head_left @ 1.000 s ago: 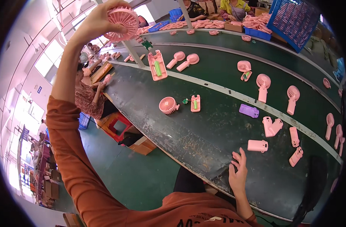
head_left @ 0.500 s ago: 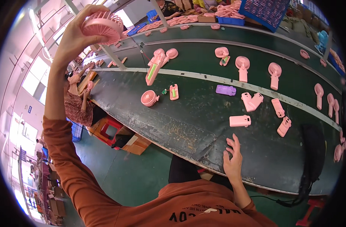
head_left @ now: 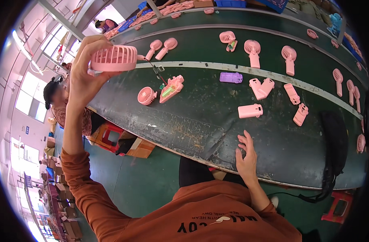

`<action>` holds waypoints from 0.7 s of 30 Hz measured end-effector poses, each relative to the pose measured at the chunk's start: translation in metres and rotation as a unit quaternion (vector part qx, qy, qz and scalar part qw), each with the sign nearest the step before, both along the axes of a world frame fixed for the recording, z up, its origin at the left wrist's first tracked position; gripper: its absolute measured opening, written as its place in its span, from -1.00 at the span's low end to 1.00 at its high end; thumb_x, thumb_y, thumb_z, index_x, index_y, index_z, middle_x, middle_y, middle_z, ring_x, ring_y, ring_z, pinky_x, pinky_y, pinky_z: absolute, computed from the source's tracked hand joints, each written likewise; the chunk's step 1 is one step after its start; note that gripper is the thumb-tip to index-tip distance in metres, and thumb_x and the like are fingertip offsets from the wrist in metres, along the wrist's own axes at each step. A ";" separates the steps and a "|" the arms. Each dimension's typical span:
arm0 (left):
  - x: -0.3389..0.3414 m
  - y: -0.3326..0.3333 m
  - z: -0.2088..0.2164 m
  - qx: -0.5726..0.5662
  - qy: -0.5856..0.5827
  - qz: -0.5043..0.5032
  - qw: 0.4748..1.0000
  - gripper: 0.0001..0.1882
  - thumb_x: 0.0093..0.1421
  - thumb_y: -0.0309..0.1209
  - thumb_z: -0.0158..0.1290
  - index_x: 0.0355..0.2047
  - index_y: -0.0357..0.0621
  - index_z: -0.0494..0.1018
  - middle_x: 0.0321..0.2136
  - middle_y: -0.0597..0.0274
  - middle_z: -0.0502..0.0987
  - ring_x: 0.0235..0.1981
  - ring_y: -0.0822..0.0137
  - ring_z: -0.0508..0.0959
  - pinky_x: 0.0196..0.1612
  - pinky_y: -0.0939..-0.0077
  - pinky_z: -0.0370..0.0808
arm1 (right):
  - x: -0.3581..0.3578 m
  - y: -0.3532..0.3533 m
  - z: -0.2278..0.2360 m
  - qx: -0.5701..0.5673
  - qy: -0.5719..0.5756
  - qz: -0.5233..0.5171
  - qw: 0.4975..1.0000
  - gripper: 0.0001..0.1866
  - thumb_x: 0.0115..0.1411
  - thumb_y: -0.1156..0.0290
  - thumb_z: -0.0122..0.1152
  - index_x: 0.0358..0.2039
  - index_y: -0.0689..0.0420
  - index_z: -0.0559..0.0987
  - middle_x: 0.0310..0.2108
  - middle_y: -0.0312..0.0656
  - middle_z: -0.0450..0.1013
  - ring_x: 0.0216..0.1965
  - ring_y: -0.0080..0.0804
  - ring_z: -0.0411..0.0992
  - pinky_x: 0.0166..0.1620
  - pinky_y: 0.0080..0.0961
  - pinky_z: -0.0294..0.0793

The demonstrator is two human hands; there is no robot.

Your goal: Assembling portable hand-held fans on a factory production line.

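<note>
My left hand (head_left: 85, 72) is raised high at the left, its fingers and thumb closed around a round, slatted pink fan head (head_left: 114, 59). Thin wires (head_left: 156, 68) show between it and an opened pink handle part with a green battery (head_left: 168, 90); whether that part hangs or rests on the table, I cannot tell. Beside it, a second fan head (head_left: 146, 96) lies on the table. My right hand (head_left: 246, 159) hovers by the table's near edge, fingers apart and holding nothing. The nearest thing to it is a pink handle shell (head_left: 250, 111).
More pink handle shells (head_left: 262, 88) and a purple shell (head_left: 231, 78) lie on the dark table (head_left: 184, 129). Assembled handheld fans (head_left: 289, 60) stretch along the belt beyond a pale rail. A black strap-like thing (head_left: 333, 149) lies at right. One person (head_left: 73, 109) sits at left.
My left hand has come lower and slightly right with the fan head, which now shows its slatted side. My view has shifted, and the battery-bearing handle part now lies nearer the loose fan head.
</note>
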State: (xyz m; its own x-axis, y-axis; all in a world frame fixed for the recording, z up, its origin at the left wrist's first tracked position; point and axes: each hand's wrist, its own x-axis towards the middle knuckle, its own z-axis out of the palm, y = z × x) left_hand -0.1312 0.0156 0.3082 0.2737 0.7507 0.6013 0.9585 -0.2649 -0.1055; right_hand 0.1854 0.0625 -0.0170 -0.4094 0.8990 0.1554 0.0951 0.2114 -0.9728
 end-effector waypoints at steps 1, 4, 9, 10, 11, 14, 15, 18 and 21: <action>0.000 0.001 -0.004 -0.005 0.002 -0.012 1.000 -0.39 -0.32 -0.60 0.31 -0.17 -0.14 0.38 -0.16 0.18 0.41 -0.14 0.23 0.46 -0.07 0.45 0.42 | 0.000 0.000 0.000 -0.005 0.004 0.000 1.000 -0.36 0.03 0.68 -0.04 0.19 0.20 0.15 0.00 0.07 0.32 -0.02 -0.18 0.35 0.01 -0.38 0.36; -0.002 0.004 -0.027 0.001 -0.029 -0.029 0.999 -0.39 -0.33 -0.62 0.31 -0.17 -0.17 0.38 -0.19 0.13 0.42 -0.14 0.21 0.45 -0.10 0.44 0.42 | -0.001 0.000 -0.001 -0.002 0.004 -0.005 1.000 -0.36 0.03 0.69 -0.05 0.19 0.21 0.15 -0.01 0.07 0.33 -0.04 -0.18 0.37 -0.01 -0.40 0.38; -0.007 0.008 -0.089 0.055 -0.037 -0.024 0.998 -0.39 -0.34 -0.63 0.31 -0.19 -0.18 0.36 -0.22 0.09 0.42 -0.17 0.17 0.45 -0.15 0.42 0.42 | -0.002 0.001 -0.003 -0.018 0.000 -0.010 1.000 -0.36 0.06 0.70 -0.06 0.20 0.20 0.13 -0.02 0.02 0.36 -0.05 -0.31 0.37 0.01 -0.47 0.36; -0.014 0.007 -0.113 0.051 -0.085 -0.007 0.995 -0.39 -0.33 -0.62 0.32 -0.19 -0.18 0.36 -0.22 0.09 0.41 -0.17 0.16 0.45 -0.16 0.42 0.42 | -0.002 0.002 -0.003 -0.024 0.004 -0.012 1.000 -0.37 0.07 0.71 -0.06 0.20 0.20 0.12 -0.02 0.02 0.36 -0.05 -0.31 0.37 0.01 -0.48 0.36; -0.021 0.006 -0.138 0.044 -0.125 0.011 0.991 -0.40 -0.33 -0.61 0.32 -0.20 -0.17 0.36 -0.23 0.09 0.41 -0.18 0.17 0.45 -0.17 0.42 0.42 | -0.003 0.002 -0.005 -0.030 -0.005 -0.015 0.999 -0.37 0.07 0.71 -0.06 0.20 0.20 0.12 -0.02 0.02 0.36 -0.05 -0.31 0.37 0.01 -0.48 0.36; -0.045 -0.008 -0.218 0.008 -0.225 0.095 0.970 -0.41 -0.30 -0.61 0.32 -0.19 -0.18 0.36 -0.22 0.11 0.41 -0.16 0.14 0.43 -0.10 0.40 0.38 | -0.008 0.002 -0.002 -0.014 -0.006 -0.009 1.000 -0.38 0.08 0.72 -0.07 0.20 0.20 0.12 -0.01 0.00 0.34 -0.03 -0.33 0.36 0.02 -0.47 0.36; -0.053 -0.017 -0.242 -0.006 -0.248 0.126 0.961 -0.40 -0.30 -0.61 0.32 -0.17 -0.19 0.36 -0.22 0.12 0.41 -0.14 0.13 0.43 -0.07 0.40 0.37 | -0.008 0.000 -0.001 -0.017 -0.015 -0.006 1.000 -0.38 0.08 0.72 -0.07 0.20 0.20 0.12 -0.01 0.00 0.34 -0.03 -0.33 0.36 0.02 -0.47 0.36; -0.051 -0.036 -0.280 -0.011 -0.353 0.196 0.915 -0.31 -0.27 -0.61 0.29 -0.05 -0.19 0.32 -0.07 0.11 0.34 0.00 0.14 0.35 0.07 0.36 0.28 | -0.012 0.000 -0.001 -0.010 -0.026 -0.018 0.999 -0.39 0.05 0.69 -0.04 0.18 0.22 0.16 -0.03 0.04 0.36 -0.08 -0.25 0.40 -0.03 -0.44 0.41; -0.047 -0.058 -0.292 0.041 -0.336 0.262 0.904 -0.24 -0.28 -0.61 0.28 0.02 -0.18 0.27 0.02 0.08 0.27 0.08 0.11 0.28 0.12 0.32 0.22 | -0.014 0.000 -0.002 0.001 -0.032 -0.031 0.999 -0.40 0.06 0.68 -0.03 0.17 0.22 0.17 -0.03 0.02 0.36 -0.05 -0.26 0.39 -0.03 -0.44 0.40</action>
